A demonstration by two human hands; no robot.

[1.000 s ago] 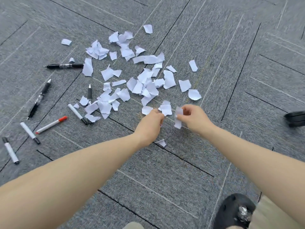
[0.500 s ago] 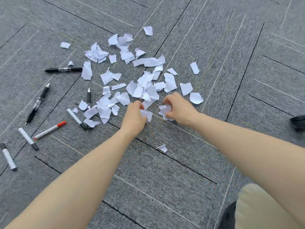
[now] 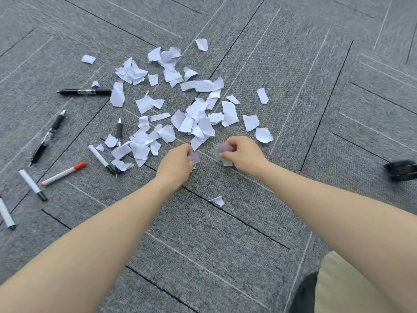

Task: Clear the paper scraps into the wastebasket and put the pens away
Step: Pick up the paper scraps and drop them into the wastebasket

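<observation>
Left hand [image 3: 178,162] pinches a paper scrap [image 3: 193,157]; right hand [image 3: 242,154] grips several scraps [image 3: 223,152], fingers curled. The paper pile [image 3: 194,123] lies just beyond both hands, pens [image 3: 48,136] well left. A dark object [image 3: 401,170] is cut off far right.

Both bare forearms reach forward, hands close together. The left hand [image 3: 177,164] has curled fingers pinching. The right hand [image 3: 242,153] likewise pinches.
</observation>
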